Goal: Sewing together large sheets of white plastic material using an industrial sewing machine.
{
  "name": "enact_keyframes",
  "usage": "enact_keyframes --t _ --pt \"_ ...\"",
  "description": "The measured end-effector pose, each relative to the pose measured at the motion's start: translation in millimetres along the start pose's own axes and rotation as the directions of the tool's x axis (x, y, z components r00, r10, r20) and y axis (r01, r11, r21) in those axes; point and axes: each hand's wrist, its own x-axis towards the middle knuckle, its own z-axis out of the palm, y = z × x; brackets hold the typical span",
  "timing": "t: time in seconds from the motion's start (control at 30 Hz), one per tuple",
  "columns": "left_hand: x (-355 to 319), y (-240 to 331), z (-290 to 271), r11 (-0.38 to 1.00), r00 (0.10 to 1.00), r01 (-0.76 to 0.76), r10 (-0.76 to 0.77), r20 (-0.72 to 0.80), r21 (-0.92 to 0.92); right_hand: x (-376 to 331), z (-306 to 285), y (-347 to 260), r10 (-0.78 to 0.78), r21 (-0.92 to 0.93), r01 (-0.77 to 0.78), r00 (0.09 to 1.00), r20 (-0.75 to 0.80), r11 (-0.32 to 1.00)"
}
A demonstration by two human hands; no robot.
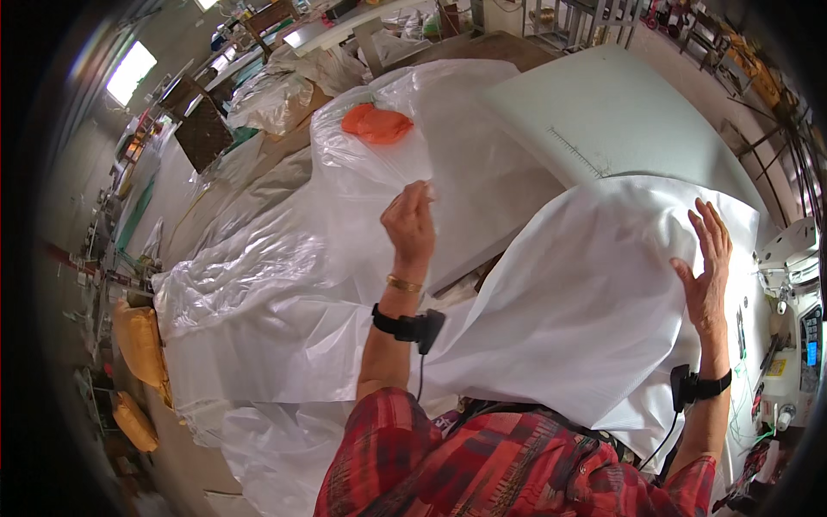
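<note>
My left hand [411, 226] is raised over the see-through plastic film [267, 284], its fingers drawn together. Something small and pale shows at its fingertips, too blurred to name. To the right, my right hand [710, 263] is spread over a large white woven sheet [577, 293], with fingers apart and nothing gripped. The sheet drapes from a pale green tabletop [629, 112] down to my lap in loose folds. Beyond my left hand, an orange plastic bag [376, 124] lies on the film.
A white sewing machine [791, 244] with a small lit panel stands at the right edge. Yellow sacks [140, 343] sit on the far left. Crumpled plastic [274, 96] and cluttered benches fill the back. A dark gap shows between the tabletop and the film near my left wrist.
</note>
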Motion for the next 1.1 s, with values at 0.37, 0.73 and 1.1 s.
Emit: enact_keyframes --t 0.37,0.73,1.1 --pt "65.6 271.2 21.4 0.661 0.791 -0.603 0.568 -0.226 -0.446 13.7 6.4 -124.8 -0.110 0.785 -0.107 0.970 0.218 0.610" --pt "188.2 297.2 13.5 0.758 0.842 -0.458 0.538 0.048 -0.465 -92.1 -69.8 -69.1 -0.172 0.921 -0.341 0.912 0.373 0.190" --pt "154.8 228.7 141.4 0.911 0.692 -0.327 0.412 0.592 -0.252 -165.3 -106.9 56.2 0.925 0.965 0.189 0.365 0.103 -0.183"
